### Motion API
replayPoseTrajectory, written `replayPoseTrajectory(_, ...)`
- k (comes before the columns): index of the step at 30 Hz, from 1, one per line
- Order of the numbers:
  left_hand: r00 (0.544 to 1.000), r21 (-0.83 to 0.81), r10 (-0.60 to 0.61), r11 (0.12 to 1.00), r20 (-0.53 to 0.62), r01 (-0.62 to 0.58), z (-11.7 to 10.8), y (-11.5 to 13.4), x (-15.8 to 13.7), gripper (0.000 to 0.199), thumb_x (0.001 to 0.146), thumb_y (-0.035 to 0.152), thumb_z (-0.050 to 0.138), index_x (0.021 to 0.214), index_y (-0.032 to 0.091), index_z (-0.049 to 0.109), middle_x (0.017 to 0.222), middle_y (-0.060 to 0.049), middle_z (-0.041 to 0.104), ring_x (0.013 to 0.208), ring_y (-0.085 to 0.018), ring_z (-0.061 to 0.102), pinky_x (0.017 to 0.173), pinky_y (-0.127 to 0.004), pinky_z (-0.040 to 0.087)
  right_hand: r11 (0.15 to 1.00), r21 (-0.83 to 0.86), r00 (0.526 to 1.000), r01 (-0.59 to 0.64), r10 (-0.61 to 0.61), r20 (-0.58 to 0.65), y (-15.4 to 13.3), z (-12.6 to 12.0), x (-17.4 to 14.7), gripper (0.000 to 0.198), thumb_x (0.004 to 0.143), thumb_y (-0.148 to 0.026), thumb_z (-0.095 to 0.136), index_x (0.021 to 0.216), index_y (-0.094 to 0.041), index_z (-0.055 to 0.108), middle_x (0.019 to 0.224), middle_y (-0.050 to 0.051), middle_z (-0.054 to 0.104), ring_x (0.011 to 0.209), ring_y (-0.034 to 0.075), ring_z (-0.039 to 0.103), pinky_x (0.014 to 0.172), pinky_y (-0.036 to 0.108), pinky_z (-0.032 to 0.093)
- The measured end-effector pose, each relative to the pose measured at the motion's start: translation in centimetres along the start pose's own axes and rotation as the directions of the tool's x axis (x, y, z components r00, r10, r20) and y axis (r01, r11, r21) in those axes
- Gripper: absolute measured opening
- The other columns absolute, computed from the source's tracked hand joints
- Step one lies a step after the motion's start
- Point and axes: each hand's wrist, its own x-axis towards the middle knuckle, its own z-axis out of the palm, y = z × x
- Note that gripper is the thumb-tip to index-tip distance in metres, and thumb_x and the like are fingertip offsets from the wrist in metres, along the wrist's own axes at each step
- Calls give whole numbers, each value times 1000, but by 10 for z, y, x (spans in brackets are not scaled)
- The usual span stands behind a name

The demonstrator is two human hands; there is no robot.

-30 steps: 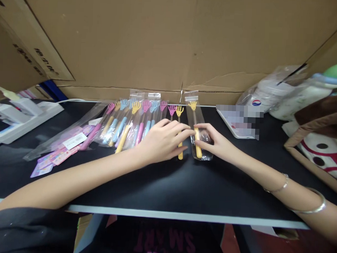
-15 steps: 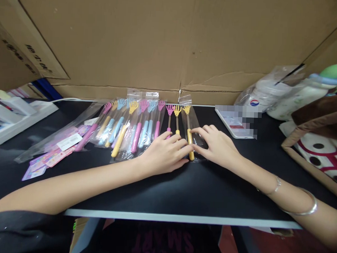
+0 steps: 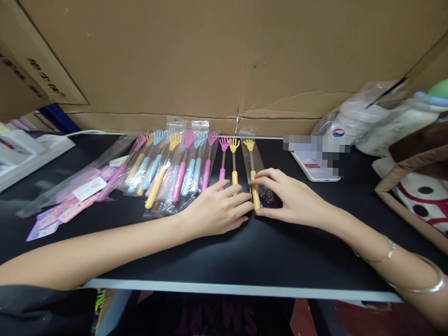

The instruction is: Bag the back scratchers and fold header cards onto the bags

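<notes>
Change: both hands have drawn in toward the row since a second ago, and the bagged yellow scratcher, then lying apart to the right, now sits just beside the two loose ones.
Head view, right hand: the right hand lies flat over the lower end of the clear bag, fingers spread and pressing down, thumb at the handle's tip; it clamps nothing.
Head view, left hand: the left hand rests palm down on the black table, fingers extended across the handle ends of the loose pink scratcher and loose yellow scratcher, fingertips meeting the bagged handle.
Reading: the shift suggests the newest bag is being squared up against its neighbours, the row growing rightward.
Row: the bagged scratchers, pink, blue and yellow, fan out to the left, heads toward the cardboard wall.
Left edge: sticker sheets and an empty clear sleeve lie near a white device.
Right edge: a white tray, plastic bags and a brown bag.
</notes>
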Motion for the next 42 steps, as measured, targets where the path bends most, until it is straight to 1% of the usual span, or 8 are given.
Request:
replayPoseTrajectory(9,1000,-41,-10,999,13,11,1,0,-1,19,97,25,49,98,20,67,108,-2,72,100,-20,64,79,-35,46,999,-40,998,12,-15,-57,-3,4,1,33,89,-38,60,115,-19,64,118,12,64,108,27,64,83,40,57)
replayPoseTrajectory(16,999,-69,35,997,17,-34,0,-2,0,20,96,20,48,101,18,67,117,-2,71,112,-23,60,86,-35,48,999,-21,998,36,-37,-51,-4,2,0,26,90,-32,56,112,-22,66,119,9,66,106,25,65,81,38,56)
replayPoseTrajectory(21,999,-94,18,995,44,-14,3,-4,-1,19,96,21,48,104,18,66,114,-2,72,108,-21,61,87,-35,47,997,23,997,70,-71,15,6,-9,-1,28,92,-38,57,113,-22,65,118,10,66,105,26,63,86,40,52)
replayPoseTrajectory(25,997,-91,30,996,66,-24,2,-6,0,15,95,25,52,99,18,64,99,-2,73,99,-20,62,80,-34,46,992,96,990,82,-92,108,14,-23,-4,24,93,-36,55,109,-22,66,107,9,68,102,25,62,86,40,50)
replayPoseTrajectory(29,999,-93,13,996,29,-10,-2,-9,1,9,93,27,57,94,21,63,88,2,72,93,-18,63,73,-32,45,979,136,966,152,-176,189,9,-28,-6,22,88,-30,61,109,-25,67,115,8,66,108,25,59,92,41,48)
replayPoseTrajectory(34,999,-98,24,995,24,-21,0,-16,0,16,94,36,58,98,22,63,87,2,71,89,-18,61,68,-29,43,976,117,966,183,-200,164,-3,-21,-6,17,84,-36,68,98,-26,70,115,7,67,104,25,61,88,39,49)
replayPoseTrajectory(38,1000,-84,31,996,-2,-31,2,-18,-1,17,98,35,53,93,22,64,85,1,71,87,-17,61,67,-27,42,966,105,965,235,-245,96,-6,-15,-3,16,94,-31,55,89,-25,70,106,5,70,99,22,63,84,36,48)
replayPoseTrajectory(42,999,-72,9,997,-42,-12,3,-16,-1,22,99,29,48,85,20,63,81,0,69,83,-15,61,68,-26,43,974,146,982,175,-182,40,-7,-12,-2,19,95,-32,52,87,-24,67,94,5,71,88,20,65,79,33,48)
